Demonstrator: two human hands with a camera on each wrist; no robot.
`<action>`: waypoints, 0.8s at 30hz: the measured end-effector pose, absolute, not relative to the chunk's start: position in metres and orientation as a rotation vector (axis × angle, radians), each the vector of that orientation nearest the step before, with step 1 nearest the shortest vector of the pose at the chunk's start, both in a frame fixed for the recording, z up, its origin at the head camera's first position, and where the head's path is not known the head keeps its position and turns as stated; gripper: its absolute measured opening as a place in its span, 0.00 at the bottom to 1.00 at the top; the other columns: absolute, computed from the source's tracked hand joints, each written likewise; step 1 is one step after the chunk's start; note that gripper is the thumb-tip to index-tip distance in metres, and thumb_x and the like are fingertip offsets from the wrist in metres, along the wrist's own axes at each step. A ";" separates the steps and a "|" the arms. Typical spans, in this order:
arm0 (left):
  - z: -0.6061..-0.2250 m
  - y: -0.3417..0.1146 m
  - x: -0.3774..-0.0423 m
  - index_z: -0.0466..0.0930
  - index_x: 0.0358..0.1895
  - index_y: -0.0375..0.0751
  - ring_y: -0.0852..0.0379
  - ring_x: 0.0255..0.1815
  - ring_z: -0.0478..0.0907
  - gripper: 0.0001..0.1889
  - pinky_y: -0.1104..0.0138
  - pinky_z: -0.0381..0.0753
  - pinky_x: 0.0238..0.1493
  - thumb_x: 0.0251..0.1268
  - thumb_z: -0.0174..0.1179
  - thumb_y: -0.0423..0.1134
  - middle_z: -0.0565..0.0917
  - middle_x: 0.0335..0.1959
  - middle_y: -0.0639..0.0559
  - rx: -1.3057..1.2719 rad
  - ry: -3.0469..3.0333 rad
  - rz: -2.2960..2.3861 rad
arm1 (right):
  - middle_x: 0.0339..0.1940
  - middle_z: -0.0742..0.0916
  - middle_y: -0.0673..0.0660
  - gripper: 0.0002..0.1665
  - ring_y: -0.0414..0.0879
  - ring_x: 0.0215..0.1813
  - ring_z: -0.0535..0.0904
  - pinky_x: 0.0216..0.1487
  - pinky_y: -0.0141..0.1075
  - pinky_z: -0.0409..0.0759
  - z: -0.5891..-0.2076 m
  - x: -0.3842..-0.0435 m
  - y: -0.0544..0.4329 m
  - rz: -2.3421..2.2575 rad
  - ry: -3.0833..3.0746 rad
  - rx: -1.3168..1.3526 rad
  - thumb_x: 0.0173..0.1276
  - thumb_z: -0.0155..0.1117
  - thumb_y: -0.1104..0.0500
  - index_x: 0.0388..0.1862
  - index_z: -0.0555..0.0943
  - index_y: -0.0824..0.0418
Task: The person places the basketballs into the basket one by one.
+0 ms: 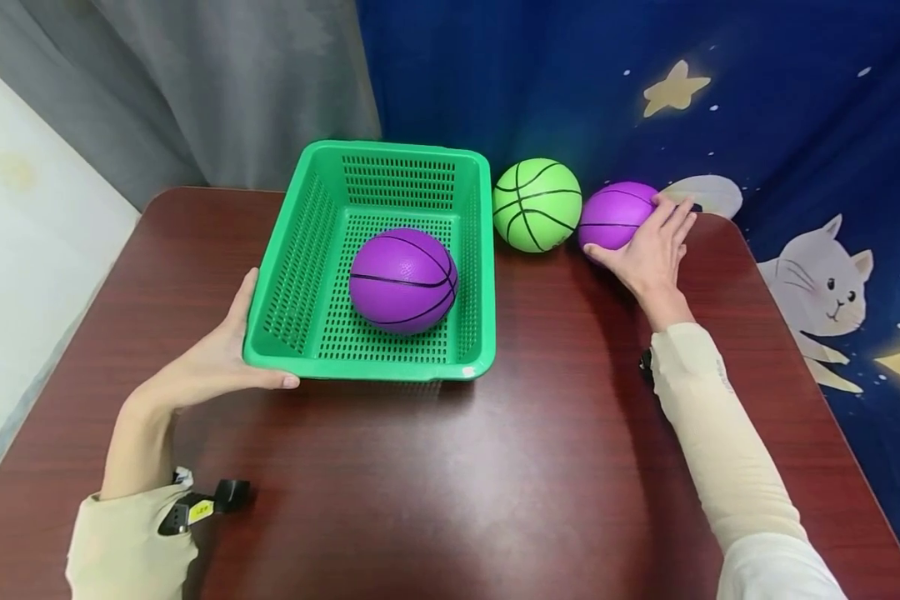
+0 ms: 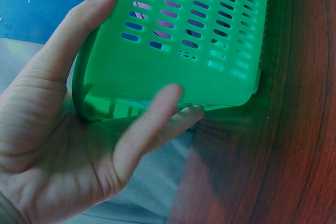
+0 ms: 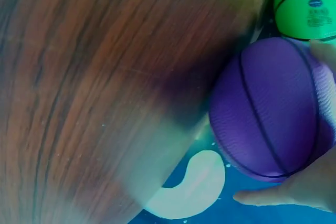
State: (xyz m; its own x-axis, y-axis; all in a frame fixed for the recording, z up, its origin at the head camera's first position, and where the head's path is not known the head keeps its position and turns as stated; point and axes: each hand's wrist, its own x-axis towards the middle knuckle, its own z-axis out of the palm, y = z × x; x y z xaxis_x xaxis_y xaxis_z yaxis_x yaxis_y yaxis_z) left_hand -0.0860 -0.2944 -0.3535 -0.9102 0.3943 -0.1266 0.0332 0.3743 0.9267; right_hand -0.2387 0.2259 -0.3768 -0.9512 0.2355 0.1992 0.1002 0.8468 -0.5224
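Note:
A green plastic basket (image 1: 482,275) with slotted walls stands at the table's left-centre, holding a purple basketball (image 1: 403,282). Around its front left corner my left hand (image 1: 202,362) holds on, thumb along the front wall and fingers by the left side; the left wrist view shows this hand (image 2: 89,124) close against the basket wall (image 2: 173,72). At the back right, my right hand (image 1: 648,250) grips a second purple basketball (image 1: 615,218), with thumb and fingers spread over it. Between basket and that ball sits a light green basketball (image 1: 537,206).
The brown wooden table (image 1: 450,492) ends just behind the balls, against a blue curtain (image 1: 495,75) with stars and a cat. A grey curtain (image 1: 270,83) hangs at the back left, and a white wall (image 1: 30,225) borders the left side.

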 end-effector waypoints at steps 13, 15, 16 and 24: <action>-0.351 -0.295 -0.084 0.28 0.71 0.70 0.46 0.59 0.64 0.63 0.53 0.79 0.37 0.46 0.70 0.28 0.46 0.71 0.55 0.308 2.261 1.584 | 0.70 0.53 0.59 0.64 0.57 0.69 0.50 0.62 0.52 0.61 -0.378 -0.246 0.225 0.847 -2.711 -0.298 0.40 0.72 0.32 0.73 0.46 0.37; -0.352 -0.294 -0.084 0.28 0.71 0.70 0.46 0.59 0.64 0.63 0.53 0.79 0.37 0.46 0.70 0.27 0.46 0.71 0.55 0.311 2.256 1.588 | 0.70 0.53 0.59 0.64 0.56 0.69 0.49 0.62 0.52 0.61 -0.377 -0.244 0.226 0.845 -2.716 -0.292 0.41 0.72 0.33 0.73 0.47 0.36; -0.353 -0.294 -0.084 0.28 0.71 0.70 0.46 0.58 0.64 0.63 0.53 0.79 0.37 0.46 0.69 0.27 0.46 0.71 0.55 0.312 2.252 1.589 | 0.70 0.53 0.59 0.63 0.56 0.69 0.49 0.62 0.52 0.61 -0.377 -0.243 0.226 0.839 -2.717 -0.289 0.41 0.72 0.33 0.73 0.47 0.36; -0.354 -0.293 -0.085 0.26 0.71 0.68 0.51 0.61 0.59 0.65 0.65 0.76 0.42 0.44 0.71 0.28 0.47 0.71 0.55 0.341 2.337 1.516 | 0.69 0.56 0.57 0.63 0.54 0.68 0.50 0.62 0.50 0.61 -0.359 -0.235 0.230 0.802 -2.671 -0.252 0.39 0.73 0.32 0.72 0.50 0.36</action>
